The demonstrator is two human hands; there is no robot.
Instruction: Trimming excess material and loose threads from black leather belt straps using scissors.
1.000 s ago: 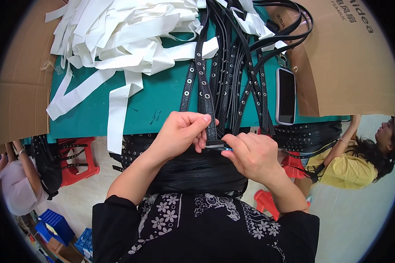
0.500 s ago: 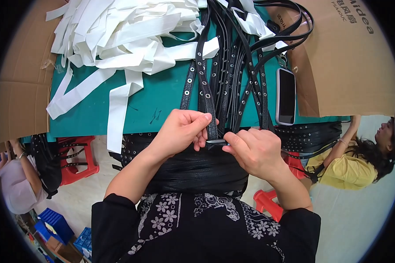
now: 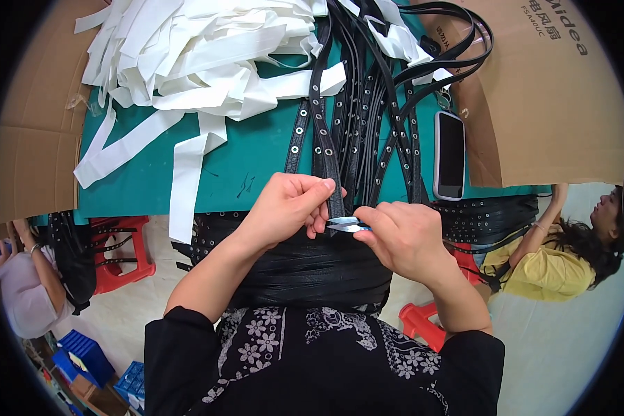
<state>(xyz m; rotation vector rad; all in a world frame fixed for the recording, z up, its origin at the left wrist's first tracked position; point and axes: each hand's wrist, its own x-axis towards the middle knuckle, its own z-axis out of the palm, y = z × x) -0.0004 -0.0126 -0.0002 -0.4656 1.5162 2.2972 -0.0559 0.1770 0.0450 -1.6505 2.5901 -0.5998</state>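
Note:
A black strap with metal eyelets (image 3: pixel 328 149) runs down the table to its near edge. My left hand (image 3: pixel 295 204) pinches this strap close to its lower end, thumb on top. In my right hand (image 3: pixel 403 236) are small thread snips (image 3: pixel 347 223), their silver blades parted and pointing left at the strap's end; the fingers cover the handle. More black eyeleted straps (image 3: pixel 357 118) lie in a bundle behind my hands. Across my lap rests a thick stack of black straps (image 3: pixel 305 267).
White fabric strips (image 3: pixel 208 55) are heaped on the green table (image 3: pixel 139 156), some hanging over its front edge. A phone (image 3: pixel 450 156) lies right of the straps. Cardboard (image 3: pixel 555 104) stands on both sides. Two people work nearby, beside red stools (image 3: pixel 128 253).
The snips' blades have parted and turned so that their faces show. My right hand has shifted slightly; my left hand keeps its place on the strap.

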